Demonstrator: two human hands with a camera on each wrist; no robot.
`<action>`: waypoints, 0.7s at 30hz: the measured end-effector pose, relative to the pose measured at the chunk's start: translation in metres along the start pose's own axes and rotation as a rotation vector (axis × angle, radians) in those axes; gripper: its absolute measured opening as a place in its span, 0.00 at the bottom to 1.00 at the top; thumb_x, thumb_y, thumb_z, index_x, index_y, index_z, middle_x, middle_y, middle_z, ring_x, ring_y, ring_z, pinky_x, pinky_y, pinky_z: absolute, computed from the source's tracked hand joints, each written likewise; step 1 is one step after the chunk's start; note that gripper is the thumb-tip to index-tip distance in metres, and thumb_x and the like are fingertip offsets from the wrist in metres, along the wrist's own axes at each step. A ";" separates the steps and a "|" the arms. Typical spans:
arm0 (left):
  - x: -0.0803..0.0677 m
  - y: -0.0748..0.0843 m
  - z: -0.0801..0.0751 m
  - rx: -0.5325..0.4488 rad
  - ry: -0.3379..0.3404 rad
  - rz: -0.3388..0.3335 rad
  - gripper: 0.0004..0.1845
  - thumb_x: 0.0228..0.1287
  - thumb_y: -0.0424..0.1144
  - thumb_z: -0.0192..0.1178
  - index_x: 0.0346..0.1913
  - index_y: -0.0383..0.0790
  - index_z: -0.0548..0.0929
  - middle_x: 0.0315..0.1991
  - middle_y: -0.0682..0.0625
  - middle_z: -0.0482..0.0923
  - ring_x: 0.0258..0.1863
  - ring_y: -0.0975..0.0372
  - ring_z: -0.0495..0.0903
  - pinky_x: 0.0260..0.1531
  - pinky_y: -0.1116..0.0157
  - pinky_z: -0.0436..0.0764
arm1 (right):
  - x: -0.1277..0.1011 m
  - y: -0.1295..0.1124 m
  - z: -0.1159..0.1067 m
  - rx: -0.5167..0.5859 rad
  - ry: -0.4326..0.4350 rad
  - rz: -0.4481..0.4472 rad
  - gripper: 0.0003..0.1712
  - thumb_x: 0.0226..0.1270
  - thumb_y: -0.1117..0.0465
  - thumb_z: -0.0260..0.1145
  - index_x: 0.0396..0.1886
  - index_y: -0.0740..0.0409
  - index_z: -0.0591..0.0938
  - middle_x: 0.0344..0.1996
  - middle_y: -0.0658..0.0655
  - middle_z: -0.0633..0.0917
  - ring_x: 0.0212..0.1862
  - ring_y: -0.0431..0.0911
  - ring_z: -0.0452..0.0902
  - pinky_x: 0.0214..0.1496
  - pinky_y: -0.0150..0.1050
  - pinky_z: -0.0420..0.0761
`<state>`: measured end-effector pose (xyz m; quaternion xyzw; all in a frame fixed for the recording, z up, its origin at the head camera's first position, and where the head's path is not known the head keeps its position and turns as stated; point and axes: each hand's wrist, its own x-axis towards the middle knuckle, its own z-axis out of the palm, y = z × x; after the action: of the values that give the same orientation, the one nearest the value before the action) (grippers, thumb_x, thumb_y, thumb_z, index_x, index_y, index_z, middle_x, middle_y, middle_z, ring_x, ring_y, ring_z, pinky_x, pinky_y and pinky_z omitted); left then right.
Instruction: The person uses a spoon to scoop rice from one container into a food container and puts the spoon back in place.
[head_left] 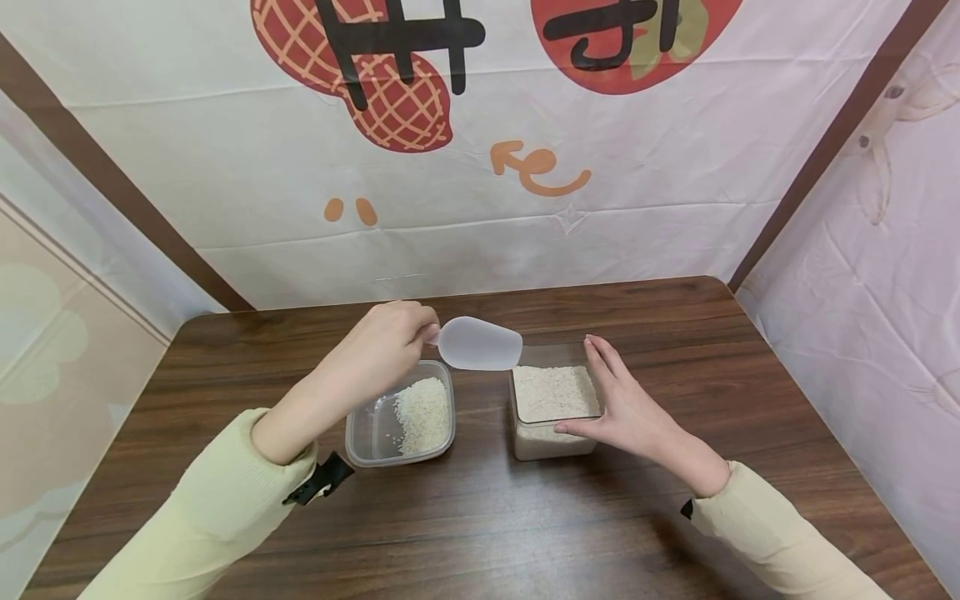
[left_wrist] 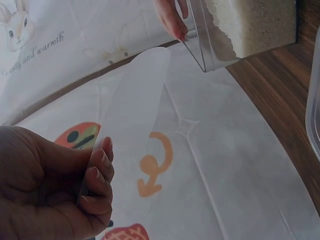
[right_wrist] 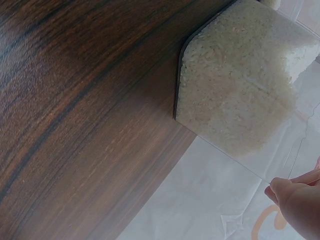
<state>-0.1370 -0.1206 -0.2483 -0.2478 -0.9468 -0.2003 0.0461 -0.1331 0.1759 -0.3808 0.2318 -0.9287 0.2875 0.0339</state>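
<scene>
Sleeves (head_left: 213,496), left hand (head_left: 390,337) pinching scoop (head_left: 480,343), right hand (head_left: 628,412) gripping box (head_left: 547,446)

On my feed, the brown wood-grain desk (head_left: 480,533) carries a clear tub (head_left: 453,417) toward its far left corner and a clear box (head_left: 555,443) toward its far right.

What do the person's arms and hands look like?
The left sleeve and right sleeve are pale yellowish; a black strap shows at the left one's end, a smaller black piece at the right's. Left hand and right hand are gloveless.
</scene>
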 end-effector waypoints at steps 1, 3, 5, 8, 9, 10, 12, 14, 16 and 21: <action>0.000 0.001 0.000 -0.001 0.000 0.001 0.12 0.59 0.26 0.49 0.21 0.39 0.75 0.20 0.52 0.69 0.27 0.58 0.68 0.33 0.62 0.68 | 0.000 0.000 0.000 0.000 0.000 0.001 0.67 0.41 0.35 0.70 0.70 0.66 0.46 0.68 0.63 0.50 0.65 0.57 0.55 0.61 0.52 0.62; 0.002 0.002 0.001 0.002 0.002 0.007 0.12 0.60 0.27 0.49 0.21 0.40 0.75 0.20 0.52 0.70 0.27 0.57 0.68 0.33 0.62 0.68 | 0.000 0.000 0.000 0.002 0.001 -0.002 0.67 0.41 0.35 0.70 0.70 0.66 0.46 0.68 0.63 0.50 0.65 0.57 0.55 0.61 0.52 0.62; 0.003 0.004 0.002 0.005 0.004 0.011 0.12 0.60 0.27 0.49 0.20 0.39 0.74 0.20 0.51 0.69 0.27 0.57 0.68 0.33 0.62 0.68 | 0.000 0.001 0.000 0.005 0.002 -0.003 0.67 0.41 0.35 0.70 0.70 0.65 0.46 0.68 0.63 0.50 0.65 0.57 0.56 0.61 0.52 0.62; 0.005 0.007 0.003 0.014 0.009 0.020 0.12 0.60 0.27 0.50 0.20 0.39 0.74 0.20 0.51 0.69 0.27 0.57 0.68 0.32 0.62 0.68 | 0.000 0.002 0.000 0.007 0.004 -0.004 0.67 0.41 0.35 0.70 0.70 0.65 0.46 0.68 0.63 0.50 0.65 0.56 0.55 0.61 0.51 0.62; 0.006 0.008 0.004 0.017 0.011 0.022 0.12 0.60 0.27 0.50 0.20 0.38 0.74 0.20 0.51 0.69 0.27 0.56 0.68 0.33 0.62 0.68 | 0.000 0.002 0.000 0.007 0.004 -0.004 0.67 0.41 0.35 0.70 0.70 0.65 0.46 0.68 0.62 0.50 0.65 0.56 0.55 0.61 0.51 0.63; 0.007 0.009 0.005 0.019 0.012 0.024 0.11 0.60 0.27 0.50 0.20 0.38 0.74 0.20 0.51 0.70 0.27 0.56 0.69 0.33 0.62 0.69 | 0.000 0.002 0.000 0.007 0.005 -0.004 0.67 0.41 0.35 0.70 0.70 0.66 0.46 0.68 0.62 0.50 0.65 0.56 0.55 0.61 0.51 0.63; 0.008 0.011 0.006 0.029 0.015 0.032 0.11 0.60 0.27 0.51 0.21 0.38 0.75 0.21 0.50 0.71 0.28 0.56 0.69 0.33 0.61 0.69 | 0.000 0.002 0.001 0.007 0.005 -0.005 0.67 0.41 0.35 0.70 0.70 0.66 0.46 0.68 0.62 0.50 0.65 0.56 0.55 0.61 0.51 0.63; 0.009 0.013 0.006 0.034 0.014 0.038 0.11 0.59 0.27 0.51 0.21 0.37 0.75 0.21 0.50 0.71 0.28 0.55 0.69 0.33 0.61 0.70 | 0.000 0.002 0.001 0.006 0.005 -0.004 0.67 0.41 0.36 0.71 0.70 0.66 0.47 0.68 0.62 0.50 0.66 0.56 0.55 0.61 0.51 0.63; 0.011 0.015 0.007 0.040 0.013 0.041 0.10 0.58 0.26 0.51 0.21 0.37 0.75 0.21 0.49 0.71 0.28 0.55 0.69 0.34 0.61 0.70 | 0.000 0.002 0.001 0.004 0.006 -0.003 0.67 0.41 0.35 0.71 0.70 0.66 0.47 0.68 0.62 0.50 0.65 0.56 0.55 0.61 0.51 0.62; 0.015 0.019 0.011 0.059 0.010 0.047 0.09 0.55 0.25 0.52 0.21 0.36 0.75 0.21 0.49 0.72 0.28 0.54 0.70 0.34 0.60 0.70 | 0.000 0.002 0.001 -0.002 0.012 -0.003 0.67 0.40 0.35 0.71 0.70 0.65 0.47 0.68 0.61 0.51 0.65 0.56 0.56 0.61 0.51 0.63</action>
<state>-0.1405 -0.0949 -0.2487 -0.2677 -0.9459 -0.1722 0.0630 -0.1343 0.1769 -0.3826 0.2316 -0.9284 0.2877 0.0403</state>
